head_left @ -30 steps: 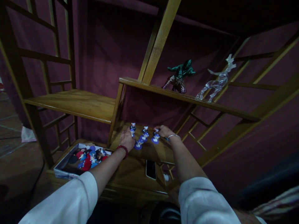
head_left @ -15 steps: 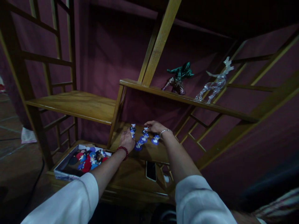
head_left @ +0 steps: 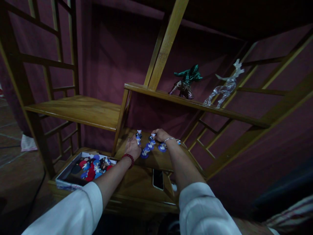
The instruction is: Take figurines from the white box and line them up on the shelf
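Note:
On the lower shelf board, my left hand is closed at a small purple-and-white figurine, its fingers partly hidden by the back of the hand. Just behind stands a figurine with a white head and dark base. My right hand reaches in from the right, thumb and fingers closed on a similar dark-based figurine. Between the hands stand a purple-based figurine and another one nearer me. A further purple-based figurine stands under my right wrist.
An open box of mixed figurines sits at the left. A phone lies nearer me. On the shelf above my right hand stand a green hooded statue and a clear deer. A wooden upright divides the compartments.
My right hand has shifted slightly down around the dark-based figurine. Another small figurine now shows beyond my right wrist. My left hand stays nearly in place.

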A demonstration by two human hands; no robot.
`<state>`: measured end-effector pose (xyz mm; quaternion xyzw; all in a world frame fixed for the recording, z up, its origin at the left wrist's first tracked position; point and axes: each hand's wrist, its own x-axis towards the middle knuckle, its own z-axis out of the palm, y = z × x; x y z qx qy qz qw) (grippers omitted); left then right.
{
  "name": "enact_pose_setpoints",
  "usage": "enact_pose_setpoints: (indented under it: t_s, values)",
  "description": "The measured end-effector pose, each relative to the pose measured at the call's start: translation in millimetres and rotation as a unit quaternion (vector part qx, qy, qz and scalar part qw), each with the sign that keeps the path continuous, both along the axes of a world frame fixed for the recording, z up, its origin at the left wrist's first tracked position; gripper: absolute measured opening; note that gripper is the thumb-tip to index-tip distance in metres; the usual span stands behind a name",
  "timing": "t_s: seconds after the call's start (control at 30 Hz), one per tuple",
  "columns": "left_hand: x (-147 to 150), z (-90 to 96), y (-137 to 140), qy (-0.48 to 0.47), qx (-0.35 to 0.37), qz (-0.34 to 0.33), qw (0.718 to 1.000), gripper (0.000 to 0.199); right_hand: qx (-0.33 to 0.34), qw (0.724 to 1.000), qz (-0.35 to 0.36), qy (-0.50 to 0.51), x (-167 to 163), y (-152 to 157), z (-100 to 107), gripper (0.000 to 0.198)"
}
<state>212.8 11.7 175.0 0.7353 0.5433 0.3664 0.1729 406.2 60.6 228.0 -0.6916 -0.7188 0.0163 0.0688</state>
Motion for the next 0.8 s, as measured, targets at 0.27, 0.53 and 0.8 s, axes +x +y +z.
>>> enact_pose_setpoints:
  t_s: [0.27,0.53,0.8]
  values:
    - [0.4,0.3,0.2,-0.009,-0.016,-0.005,1.000,0.055,-0.014,1.000,-0.011,-0.015,-3.8,-4.3,7.0,0.020]
    - [-1.0,3.7,-3.1,-0.012,-0.011,-0.005,1.000,0.052,-0.059,0.998,-0.028,-0.021,-8.7,-0.7,13.0,0.032]
    - [-0.6,5.9,-4.0,-0.018,-0.012,-0.002,1.000,0.050,-0.030,0.998,-0.028,0.049,-28.2,18.0,10.2,0.036]
